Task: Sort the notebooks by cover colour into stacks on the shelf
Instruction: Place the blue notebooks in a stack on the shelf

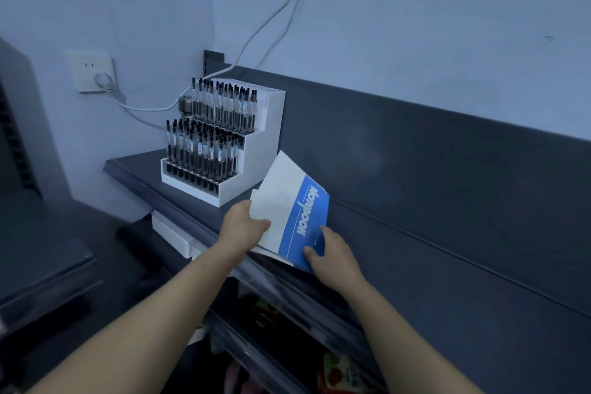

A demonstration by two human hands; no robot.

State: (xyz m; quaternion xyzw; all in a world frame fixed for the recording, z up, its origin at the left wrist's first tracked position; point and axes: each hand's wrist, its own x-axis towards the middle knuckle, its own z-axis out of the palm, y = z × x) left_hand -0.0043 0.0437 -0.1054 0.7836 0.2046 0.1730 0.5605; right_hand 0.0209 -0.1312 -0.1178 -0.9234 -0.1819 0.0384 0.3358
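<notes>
A blue and white notebook [297, 211] with "Notebook" printed on its blue band is held tilted over the front part of the dark grey shelf [415, 249]. My left hand [244, 222] grips its left edge. My right hand [332, 254] grips its lower right corner, thumb on the blue cover. More thin white covers seem to lie under it in the same grip; their colours are hidden. No stacks of notebooks lie on the shelf in view.
A white tiered display rack [224, 144] full of black pens stands on the shelf's left end, close to the notebook. White cables [275, 16] run down the wall to a socket [92, 73]. Lower shelves [287, 345] hold dim red items.
</notes>
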